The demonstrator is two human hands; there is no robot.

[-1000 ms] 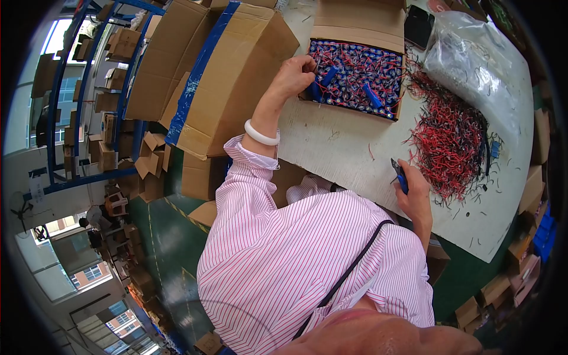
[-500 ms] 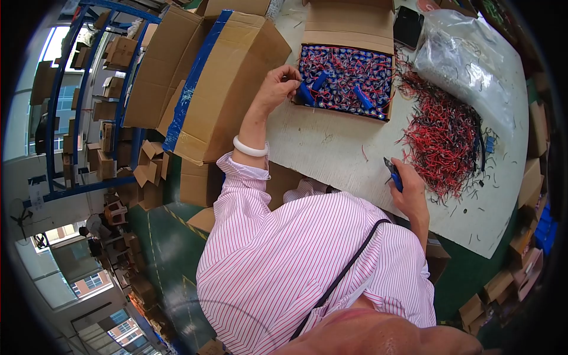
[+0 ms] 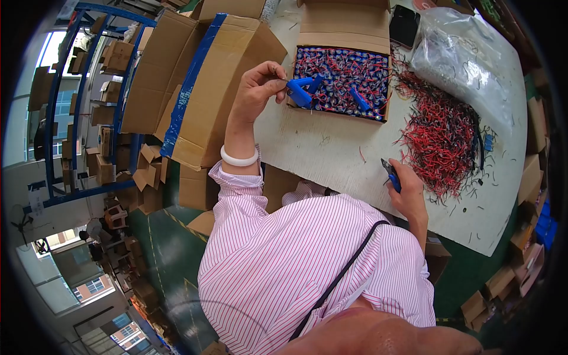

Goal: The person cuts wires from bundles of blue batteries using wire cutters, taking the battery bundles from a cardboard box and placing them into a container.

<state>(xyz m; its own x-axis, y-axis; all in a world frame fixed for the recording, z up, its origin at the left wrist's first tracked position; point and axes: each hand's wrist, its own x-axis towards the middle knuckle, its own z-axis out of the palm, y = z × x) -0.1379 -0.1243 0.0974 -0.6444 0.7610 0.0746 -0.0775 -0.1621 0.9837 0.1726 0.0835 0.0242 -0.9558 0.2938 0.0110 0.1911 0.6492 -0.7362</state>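
Observation:
My left hand (image 3: 258, 89) is closed in a pinch on thin wires, from which blue cylindrical cells (image 3: 299, 94) hang at the left edge of an open cardboard box (image 3: 344, 29). Rows of blue cells with red wires (image 3: 337, 74) fill that box, and another blue cell (image 3: 359, 99) lies on top of them. My right hand (image 3: 408, 192) is wrapped round small cutters with blue handles (image 3: 391, 176), at the near side of the white table. To the right of the cutters lies a heap of red and black wire pieces (image 3: 439, 142).
A clear plastic bag (image 3: 461, 65) and a black flat object (image 3: 404, 26) lie at the back of the white table (image 3: 319, 160). Left of it stands a large cardboard box (image 3: 234, 83) with blue tape. Blue shelving (image 3: 52, 118) holds more boxes at the far left.
My left hand has moved left and toward me from the box edge, with the blue cells lifted partly clear of the box. My right hand has hardly moved with the cutters.

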